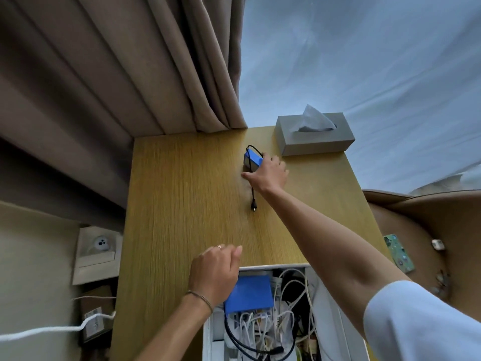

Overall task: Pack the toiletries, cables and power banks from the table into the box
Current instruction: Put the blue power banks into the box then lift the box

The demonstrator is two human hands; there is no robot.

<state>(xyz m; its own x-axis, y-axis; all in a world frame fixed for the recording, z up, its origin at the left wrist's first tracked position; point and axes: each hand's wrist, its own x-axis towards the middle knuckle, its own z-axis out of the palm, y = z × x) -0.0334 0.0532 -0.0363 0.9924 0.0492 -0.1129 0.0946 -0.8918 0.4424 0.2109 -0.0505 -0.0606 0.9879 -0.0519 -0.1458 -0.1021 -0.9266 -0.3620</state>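
A small blue power bank [252, 159] with a black cable [253, 196] trailing toward me lies at the far side of the wooden table [187, 194]. My right hand [268, 173] reaches over it, fingers curled around its right side and thumb at its near end. My left hand [216, 272] rests loosely closed on the far left rim of the white box [322, 290] at the table's near edge. Inside the box lie a larger blue power bank [250, 294] and a tangle of white and black cables [265, 332].
A grey tissue box [313, 136] stands at the table's far right corner. Brown curtains [117, 74] hang behind and to the left. A tan chair [429, 230] on the right holds a patterned phone [399, 252]. A wall socket [100, 244] sits low on the left.
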